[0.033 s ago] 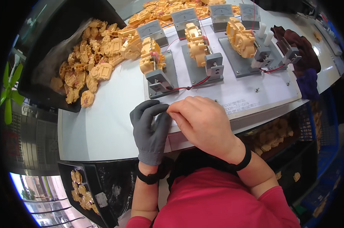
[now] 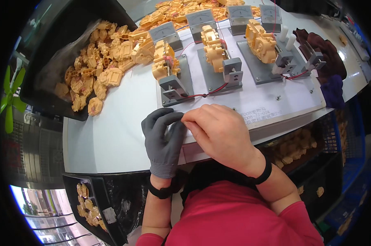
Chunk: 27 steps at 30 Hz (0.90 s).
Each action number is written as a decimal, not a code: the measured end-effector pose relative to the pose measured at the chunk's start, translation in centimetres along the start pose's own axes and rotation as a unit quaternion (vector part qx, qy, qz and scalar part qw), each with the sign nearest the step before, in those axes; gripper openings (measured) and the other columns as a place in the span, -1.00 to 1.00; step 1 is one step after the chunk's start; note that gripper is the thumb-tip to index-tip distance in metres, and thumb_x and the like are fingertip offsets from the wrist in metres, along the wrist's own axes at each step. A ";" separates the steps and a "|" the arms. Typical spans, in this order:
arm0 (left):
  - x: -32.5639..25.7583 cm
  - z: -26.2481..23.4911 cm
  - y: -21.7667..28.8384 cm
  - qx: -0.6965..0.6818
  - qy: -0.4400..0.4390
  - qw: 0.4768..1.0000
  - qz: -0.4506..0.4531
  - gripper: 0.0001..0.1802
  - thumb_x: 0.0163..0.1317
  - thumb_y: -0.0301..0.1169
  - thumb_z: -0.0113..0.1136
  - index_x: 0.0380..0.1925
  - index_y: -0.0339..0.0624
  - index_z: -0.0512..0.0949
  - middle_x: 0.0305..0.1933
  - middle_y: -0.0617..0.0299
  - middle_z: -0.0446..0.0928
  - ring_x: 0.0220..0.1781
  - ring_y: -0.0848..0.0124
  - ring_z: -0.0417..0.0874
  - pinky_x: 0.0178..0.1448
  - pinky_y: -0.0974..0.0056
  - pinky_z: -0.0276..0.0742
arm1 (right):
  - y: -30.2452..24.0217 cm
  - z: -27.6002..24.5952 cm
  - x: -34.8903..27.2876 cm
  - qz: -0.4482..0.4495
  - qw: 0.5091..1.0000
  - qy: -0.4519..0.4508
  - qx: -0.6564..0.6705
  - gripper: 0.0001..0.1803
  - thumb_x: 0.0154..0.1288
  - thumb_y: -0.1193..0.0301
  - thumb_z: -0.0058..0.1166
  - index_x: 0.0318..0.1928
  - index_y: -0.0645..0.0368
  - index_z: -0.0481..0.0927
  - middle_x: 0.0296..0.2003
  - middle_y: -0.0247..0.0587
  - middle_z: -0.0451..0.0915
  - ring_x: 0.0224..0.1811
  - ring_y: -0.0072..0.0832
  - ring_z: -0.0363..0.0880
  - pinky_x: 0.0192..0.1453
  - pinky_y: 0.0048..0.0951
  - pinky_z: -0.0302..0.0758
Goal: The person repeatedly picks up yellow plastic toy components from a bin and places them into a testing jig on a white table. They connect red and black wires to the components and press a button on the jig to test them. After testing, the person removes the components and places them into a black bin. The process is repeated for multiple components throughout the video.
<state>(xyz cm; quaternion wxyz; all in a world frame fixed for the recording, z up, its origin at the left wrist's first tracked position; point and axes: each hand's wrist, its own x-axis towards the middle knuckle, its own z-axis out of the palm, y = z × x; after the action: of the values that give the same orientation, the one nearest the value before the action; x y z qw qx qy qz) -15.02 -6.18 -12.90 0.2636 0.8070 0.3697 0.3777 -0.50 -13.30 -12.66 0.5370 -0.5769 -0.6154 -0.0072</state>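
Note:
My left hand (image 2: 164, 135), in a grey knit glove, hovers over the near edge of the table with its fingers curled and its index finger stretched toward the right. My right hand (image 2: 220, 133) is bare, its thumb and fingers pinched together. Both sets of fingertips meet, and whatever lies between them is hidden or too small to make out. Just beyond stand grey test fixtures (image 2: 175, 88), joined by red and black wires. Yellow plastic gear housings (image 2: 165, 61) are mounted on them, with one housing (image 2: 213, 48) on the middle fixture and another (image 2: 260, 43) farther right.
Grey analog meters (image 2: 165, 35) stand behind the fixtures. A black bin (image 2: 42, 88) spills yellow housings (image 2: 111, 76) onto the table's left side. At the right lie a dark cloth (image 2: 324, 53) and white pegs (image 2: 290, 42). Black bins (image 2: 97, 197) and blue crates (image 2: 357, 156) sit below table height.

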 end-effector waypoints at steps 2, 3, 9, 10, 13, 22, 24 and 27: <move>-0.1 0.0 -0.1 0.007 0.001 1.000 0.002 -0.77 0.13 -0.51 0.33 -0.17 -0.13 0.66 0.01 0.13 0.56 0.16 0.18 0.46 0.22 0.16 0.42 | 0.0 -0.1 0.1 0.002 1.000 0.001 0.003 -0.92 0.26 0.47 0.23 -0.25 0.13 0.61 -0.42 -0.24 0.60 -0.37 -0.22 0.58 -0.26 -0.25 0.48; 0.0 -0.1 -0.2 0.016 0.001 1.000 0.007 -0.77 0.13 -0.51 0.33 -0.17 -0.14 0.66 0.01 0.14 0.56 0.16 0.18 0.46 0.22 0.17 0.42 | 0.0 0.1 0.1 0.001 1.000 0.004 0.007 -0.92 0.26 0.47 0.22 -0.25 0.13 0.61 -0.42 -0.24 0.60 -0.37 -0.22 0.58 -0.26 -0.25 0.48; -0.1 0.0 -0.2 0.005 0.001 1.000 0.008 -0.77 0.11 -0.52 0.35 -0.19 -0.13 0.65 0.00 0.14 0.56 0.15 0.19 0.46 0.20 0.18 0.43 | -0.1 -0.1 0.0 0.003 1.000 -0.009 -0.006 -0.93 0.26 0.47 0.22 -0.25 0.13 0.61 -0.43 -0.24 0.59 -0.37 -0.22 0.58 -0.26 -0.25 0.48; -0.1 0.0 -0.1 -0.001 0.002 1.000 0.008 -0.77 0.10 -0.52 0.35 -0.20 -0.13 0.65 0.00 0.14 0.56 0.15 0.19 0.46 0.19 0.18 0.43 | -0.2 -0.1 0.1 0.002 1.000 -0.009 -0.007 -0.93 0.26 0.47 0.22 -0.25 0.13 0.61 -0.43 -0.24 0.59 -0.38 -0.22 0.58 -0.26 -0.25 0.47; -0.1 0.1 -0.1 -0.029 0.006 1.000 -0.008 -0.77 0.10 -0.53 0.36 -0.21 -0.13 0.64 -0.01 0.15 0.56 0.14 0.20 0.46 0.18 0.18 0.43 | -0.3 -0.2 0.1 0.003 1.000 -0.007 -0.011 -0.93 0.26 0.47 0.21 -0.25 0.13 0.61 -0.44 -0.24 0.58 -0.38 -0.22 0.57 -0.26 -0.25 0.47; -0.1 0.4 -0.3 -0.040 0.015 0.999 0.010 -0.77 0.08 -0.55 0.36 -0.23 -0.14 0.62 -0.04 0.17 0.57 0.11 0.20 0.47 0.19 0.17 0.42 | -0.2 -0.2 0.1 0.002 0.999 -0.015 -0.033 -0.92 0.25 0.43 0.21 -0.26 0.11 0.59 -0.42 -0.28 0.59 -0.34 -0.28 0.59 -0.22 -0.28 0.49; -0.1 0.3 -0.4 -0.034 0.018 0.999 0.013 -0.77 0.08 -0.55 0.36 -0.23 -0.14 0.62 -0.05 0.17 0.57 0.11 0.20 0.48 0.18 0.17 0.42 | -0.2 0.0 0.1 0.002 0.999 -0.018 -0.026 -0.92 0.26 0.43 0.21 -0.26 0.11 0.59 -0.42 -0.28 0.59 -0.34 -0.28 0.59 -0.22 -0.28 0.49; -0.1 0.3 -0.6 -0.035 0.020 0.999 0.017 -0.76 0.08 -0.56 0.36 -0.22 -0.14 0.62 -0.05 0.17 0.57 0.11 0.20 0.48 0.18 0.17 0.42 | -0.3 -0.1 0.2 0.002 0.999 -0.022 -0.027 -0.92 0.26 0.43 0.21 -0.26 0.11 0.59 -0.42 -0.28 0.59 -0.34 -0.28 0.59 -0.22 -0.28 0.49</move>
<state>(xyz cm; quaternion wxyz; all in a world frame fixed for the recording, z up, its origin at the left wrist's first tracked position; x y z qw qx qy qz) -15.07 -5.97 -13.58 0.2777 0.7956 0.3478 0.4109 -0.60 -13.36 -12.32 0.5076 -0.5921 -0.6258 -0.0102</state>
